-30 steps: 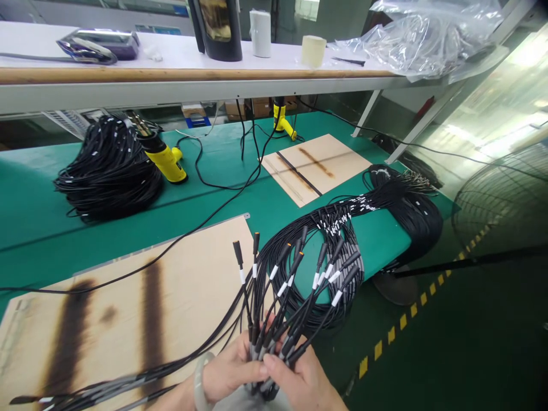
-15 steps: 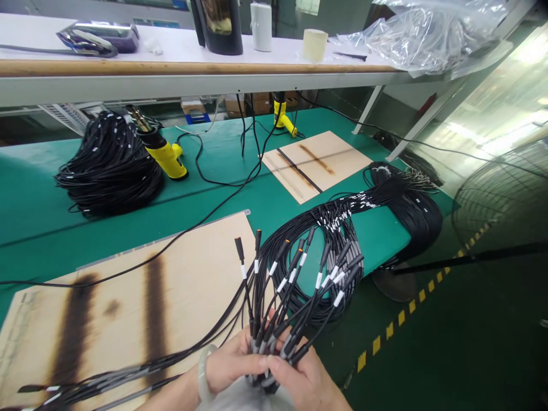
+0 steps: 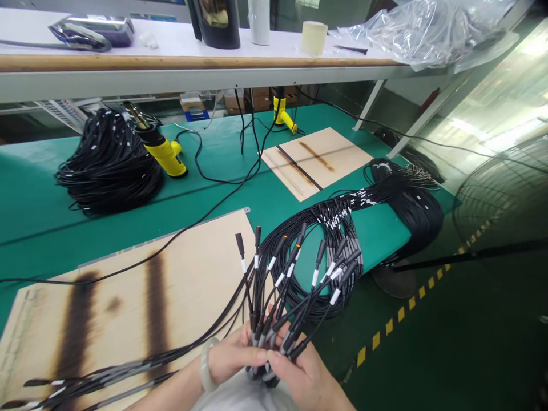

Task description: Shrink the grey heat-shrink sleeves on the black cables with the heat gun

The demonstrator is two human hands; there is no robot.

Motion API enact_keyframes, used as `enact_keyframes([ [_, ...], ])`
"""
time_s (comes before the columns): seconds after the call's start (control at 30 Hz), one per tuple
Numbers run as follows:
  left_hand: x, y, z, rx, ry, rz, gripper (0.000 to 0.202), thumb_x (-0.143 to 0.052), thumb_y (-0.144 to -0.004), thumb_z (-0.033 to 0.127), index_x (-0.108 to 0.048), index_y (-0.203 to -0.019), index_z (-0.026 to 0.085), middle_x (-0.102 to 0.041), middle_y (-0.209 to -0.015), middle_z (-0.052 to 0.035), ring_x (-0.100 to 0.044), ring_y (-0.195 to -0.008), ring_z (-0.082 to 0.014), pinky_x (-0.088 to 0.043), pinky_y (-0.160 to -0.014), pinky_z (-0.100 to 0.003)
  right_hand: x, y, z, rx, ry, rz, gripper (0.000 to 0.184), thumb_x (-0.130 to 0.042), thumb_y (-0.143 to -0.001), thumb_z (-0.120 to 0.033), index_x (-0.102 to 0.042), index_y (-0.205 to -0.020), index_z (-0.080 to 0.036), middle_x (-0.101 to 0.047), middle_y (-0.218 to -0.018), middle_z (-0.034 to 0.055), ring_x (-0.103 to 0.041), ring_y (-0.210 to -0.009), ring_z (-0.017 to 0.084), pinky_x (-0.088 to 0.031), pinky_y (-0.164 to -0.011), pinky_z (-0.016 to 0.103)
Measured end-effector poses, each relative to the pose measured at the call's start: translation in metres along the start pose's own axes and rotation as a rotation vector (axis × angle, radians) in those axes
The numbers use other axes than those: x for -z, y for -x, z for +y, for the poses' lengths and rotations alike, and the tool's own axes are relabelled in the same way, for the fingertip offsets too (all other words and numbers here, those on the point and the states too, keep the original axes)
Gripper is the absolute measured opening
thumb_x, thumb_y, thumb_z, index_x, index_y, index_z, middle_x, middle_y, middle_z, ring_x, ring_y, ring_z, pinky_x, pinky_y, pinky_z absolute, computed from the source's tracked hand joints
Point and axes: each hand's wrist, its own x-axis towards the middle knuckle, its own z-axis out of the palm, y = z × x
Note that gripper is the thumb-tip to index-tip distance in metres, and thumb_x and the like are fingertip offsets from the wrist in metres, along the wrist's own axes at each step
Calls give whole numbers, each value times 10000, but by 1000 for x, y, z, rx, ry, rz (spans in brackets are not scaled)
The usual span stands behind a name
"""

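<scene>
Tightly gripped between left hand (image 3: 233, 357) and right hand (image 3: 299, 365), fingers (image 3: 257, 355) curled shut: a fanned bundle of black cables (image 3: 256, 291) (white bands near the plug ends), held above a scorched wooden board (image 3: 192, 257). Long tails left dragging across it, so snagged or tangled strands likely if yanked too fast.

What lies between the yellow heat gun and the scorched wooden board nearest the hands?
In the head view, a thin black cable crosses the green mat between the yellow heat gun and the scorched wooden board.
</scene>
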Motion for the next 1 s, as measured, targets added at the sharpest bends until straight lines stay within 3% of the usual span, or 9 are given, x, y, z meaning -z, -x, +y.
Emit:
enact_keyframes([
  [0.17, -4, -1, 5, 8, 11, -18, 402, -769, -650, 252, -670, -1027, 151, -674, -948, -78, -606, -853, -193, -446, -786, -280, -1, 1, -1, 20, 8, 25, 262, -477, -873, -288, -604, -1086, -201, -645, -1020, 77, -595, -986, 225, -439, -942, 383],
  [0.4, -4, 1, 5, 2, 72, -3, 401, -773, -651, 224, -673, -1039, 194, -687, -944, -52, -617, -860, -171, -451, -779, -258, 0, 16, 24, -187, 133, 64, 406, -562, -853, -299, -512, -1251, -233, -555, -1266, 100, -498, -1197, 269, -381, -1032, 423],
  [0.8, -2, -3, 3, 0, 32, -9, 449, -803, -599, 282, -666, -1012, 169, -668, -920, -67, -604, -847, -201, -431, -758, -269, 2, 11, 19, -47, 96, 47, 416, -543, -841, -266, -509, -1254, -231, -561, -1271, 91, -511, -1186, 258, -387, -1025, 429],
  [1.0, -2, -4, 1, -8, -5, -6, 459, -790, -616, 323, -661, -1030, 172, -658, -921, -70, -592, -837, -193, -414, -755, -271, 4, 10, 18, -8, 19, 51, 335, -533, -844, -266, -567, -1176, -232, -612, -1182, 77, -552, -1121, 238, -414, -991, 408],
])
